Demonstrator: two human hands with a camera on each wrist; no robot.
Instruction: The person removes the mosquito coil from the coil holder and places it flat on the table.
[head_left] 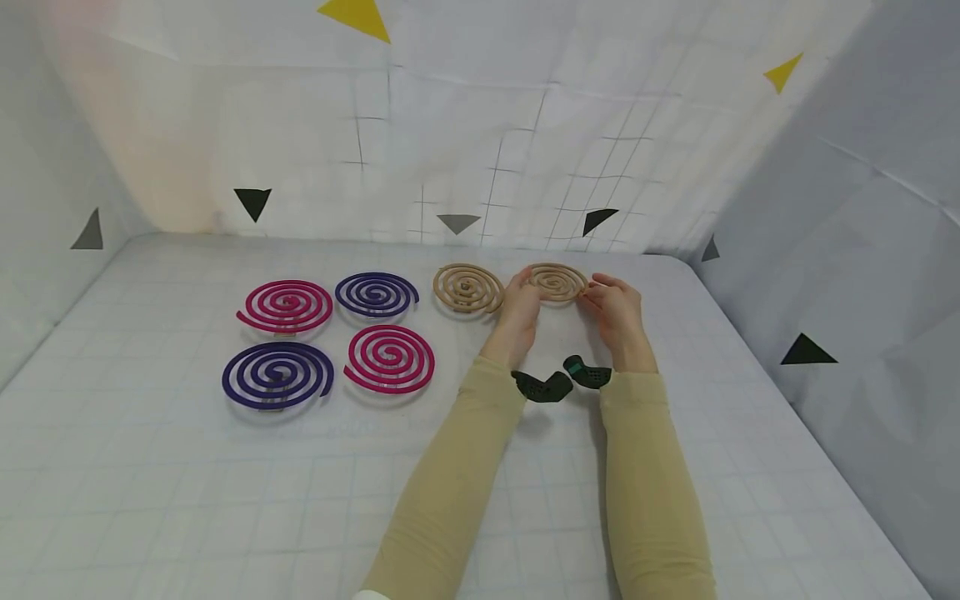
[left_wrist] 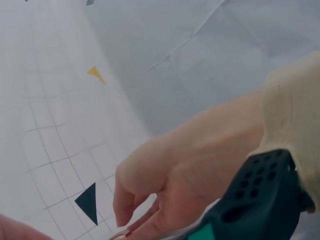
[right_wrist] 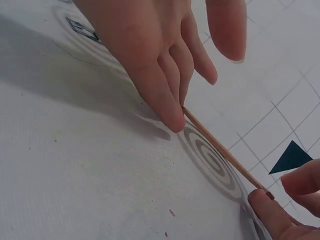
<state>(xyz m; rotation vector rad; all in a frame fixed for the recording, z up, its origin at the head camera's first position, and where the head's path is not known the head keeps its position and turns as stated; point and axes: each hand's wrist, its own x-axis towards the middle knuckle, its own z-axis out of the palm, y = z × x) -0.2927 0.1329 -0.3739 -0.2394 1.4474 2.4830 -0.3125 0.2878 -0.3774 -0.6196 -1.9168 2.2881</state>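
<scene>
A tan mosquito coil [head_left: 555, 283] lies between my two hands at the back right of the table. My left hand [head_left: 519, 310] grips its left edge, and my right hand [head_left: 617, 315] pinches the right edge. Seen nearly edge-on in the right wrist view, this coil [right_wrist: 220, 150] is a thin strip with a spiral shadow under it. Fingers [right_wrist: 265, 202] meet its end there. In the left wrist view my right hand [left_wrist: 185, 175] is visible, but the coil is hidden. Just left of my left hand sits another tan coil [head_left: 467, 287].
On the left, two pink coils [head_left: 288, 305] [head_left: 390, 358] and two purple coils [head_left: 377, 295] [head_left: 277, 375] rest slightly raised. White walls with triangle marks [head_left: 600, 220] stand behind and beside the white table [head_left: 225, 500]. A metal stand [right_wrist: 82, 27] appears near my left hand.
</scene>
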